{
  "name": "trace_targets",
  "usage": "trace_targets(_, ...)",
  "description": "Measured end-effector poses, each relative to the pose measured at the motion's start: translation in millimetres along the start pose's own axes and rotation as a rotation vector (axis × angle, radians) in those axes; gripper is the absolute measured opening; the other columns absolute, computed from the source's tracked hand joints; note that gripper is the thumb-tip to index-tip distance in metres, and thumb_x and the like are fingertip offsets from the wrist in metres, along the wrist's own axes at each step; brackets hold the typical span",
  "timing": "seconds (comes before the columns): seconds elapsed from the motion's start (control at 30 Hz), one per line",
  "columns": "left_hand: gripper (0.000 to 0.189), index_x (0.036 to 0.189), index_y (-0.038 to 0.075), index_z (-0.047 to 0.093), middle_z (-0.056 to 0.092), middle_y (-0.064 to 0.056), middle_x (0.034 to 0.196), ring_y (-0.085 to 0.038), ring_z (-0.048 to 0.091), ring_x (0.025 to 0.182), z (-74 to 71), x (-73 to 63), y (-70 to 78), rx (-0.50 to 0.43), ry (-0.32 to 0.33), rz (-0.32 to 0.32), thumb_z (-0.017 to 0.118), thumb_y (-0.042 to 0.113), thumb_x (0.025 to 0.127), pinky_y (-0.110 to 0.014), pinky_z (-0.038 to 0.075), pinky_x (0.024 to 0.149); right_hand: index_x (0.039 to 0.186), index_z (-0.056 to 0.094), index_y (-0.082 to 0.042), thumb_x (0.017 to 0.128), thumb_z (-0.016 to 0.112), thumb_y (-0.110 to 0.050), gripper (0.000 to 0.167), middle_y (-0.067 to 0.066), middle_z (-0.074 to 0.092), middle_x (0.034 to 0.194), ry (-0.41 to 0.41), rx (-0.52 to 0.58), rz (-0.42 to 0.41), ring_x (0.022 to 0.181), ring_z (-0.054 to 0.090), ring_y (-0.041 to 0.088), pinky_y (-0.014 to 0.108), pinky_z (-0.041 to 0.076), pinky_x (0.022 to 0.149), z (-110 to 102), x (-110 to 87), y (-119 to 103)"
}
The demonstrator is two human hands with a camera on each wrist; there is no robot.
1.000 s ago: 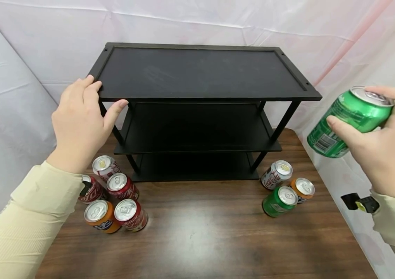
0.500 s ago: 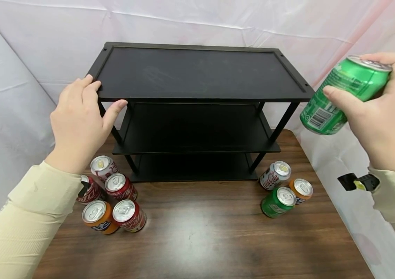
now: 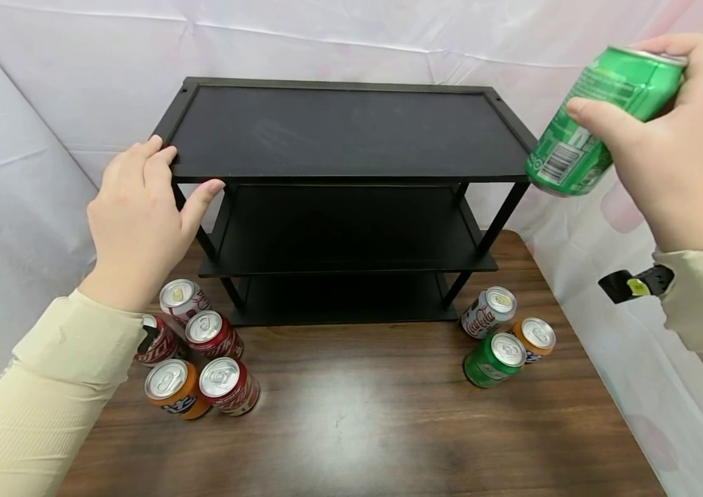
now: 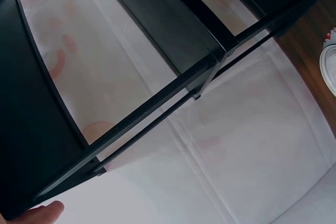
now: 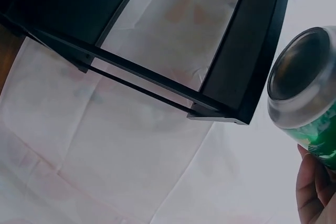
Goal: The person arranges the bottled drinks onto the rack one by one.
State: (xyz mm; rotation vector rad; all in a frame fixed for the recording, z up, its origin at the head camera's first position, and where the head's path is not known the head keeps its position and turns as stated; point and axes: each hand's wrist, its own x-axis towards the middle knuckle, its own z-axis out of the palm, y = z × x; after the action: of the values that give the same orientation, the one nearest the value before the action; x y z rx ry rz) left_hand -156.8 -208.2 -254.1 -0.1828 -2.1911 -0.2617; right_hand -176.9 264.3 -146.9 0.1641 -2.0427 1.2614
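My right hand (image 3: 677,145) grips a green soda can (image 3: 602,124), thumb on its near side. The can tilts in the air and overlaps the front right corner of the black three-tier shelf (image 3: 339,134) in the head view. In the right wrist view the can's bare metal bottom (image 5: 302,64) shows beside the top board. My left hand (image 3: 140,207) rests on the shelf's front left corner, fingers on top and thumb stretched out along the front edge. Only a fingertip (image 4: 50,212) of it appears in the left wrist view.
On the wooden table (image 3: 351,414), left of the shelf, stand several cans, among them an orange can (image 3: 180,393) and a dark red can (image 3: 233,390). At the right are a silver can (image 3: 488,314), a green can (image 3: 494,362) and another orange can (image 3: 534,338).
My right hand has raised the green soda can and brought it slightly left, from beside the shelf to its top front right corner. My left hand stays on the shelf.
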Motion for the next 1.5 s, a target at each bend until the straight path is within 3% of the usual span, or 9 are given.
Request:
trace_targets(0.3, 0.091, 0.127, -0.005, 0.062, 0.06, -0.016, 0.138, -0.041, 0.056, 0.125, 0.0, -1.0, -0.9, 0.011, 0.007, 0.002, 0.038, 0.076, 0.092, -0.071, 0.048, 0.075, 0.119, 0.055, -0.022, 0.075, 0.079, -0.006, 0.053, -0.008, 0.055, 0.106, -0.075, -0.015, 0.056, 0.087, 0.058, 0.005, 0.018, 0.048, 0.075, 14, 18.7, -19)
trace_targets(0.53, 0.09, 0.126, -0.005, 0.062, 0.061, -0.017, 0.137, -0.041, 0.057, 0.123, 1.5, -1.1, 0.9, 0.01, 0.021, 0.007, 0.038, 0.075, 0.092, -0.071, 0.048, 0.073, 0.135, 0.046, -0.025, 0.079, 0.079, -0.017, 0.065, -0.013, 0.052, 0.117, -0.162, -0.081, 0.107, 0.098, 0.055, 0.001, 0.018, 0.047, 0.087, 23, 31.2, -25)
trace_targets(0.67, 0.088, 0.126, -0.005, 0.063, 0.061, -0.016, 0.137, -0.041, 0.057, 0.123, 2.0, -1.7, 1.8, 0.008, 0.024, 0.001, 0.041, 0.073, 0.092, -0.071, 0.047, 0.073, 0.136, 0.045, -0.027, 0.079, 0.079, -0.021, 0.066, -0.014, 0.053, 0.117, -0.186, -0.116, 0.123, 0.098, 0.056, 0.0, 0.018, 0.048, 0.09, 31, 39.4, -23)
trace_targets(1.17, 0.089, 0.126, -0.005, 0.062, 0.061, -0.016, 0.137, -0.04, 0.057, 0.124, 0.2, -3.6, 5.6, 0.015, 0.021, -0.009, 0.038, 0.074, 0.093, -0.071, 0.047, 0.071, 0.141, 0.042, -0.028, 0.081, 0.078, -0.031, 0.07, -0.015, 0.052, 0.125, -0.235, -0.189, 0.075, 0.107, 0.054, -0.001, 0.021, 0.045, 0.102, 62, 52.3, -20)
trace_targets(1.5, 0.088, 0.126, -0.005, 0.062, 0.061, -0.017, 0.137, -0.041, 0.057, 0.124, -2.2, -4.3, 4.5, 0.02, 0.024, -0.002, 0.039, 0.073, 0.093, -0.07, 0.048, 0.073, 0.146, 0.035, -0.031, 0.083, 0.076, -0.034, 0.076, -0.007, 0.049, 0.143, -0.259, -0.227, 0.066, 0.118, 0.052, 0.003, 0.024, 0.042, 0.109, 77, 56.3, -14)
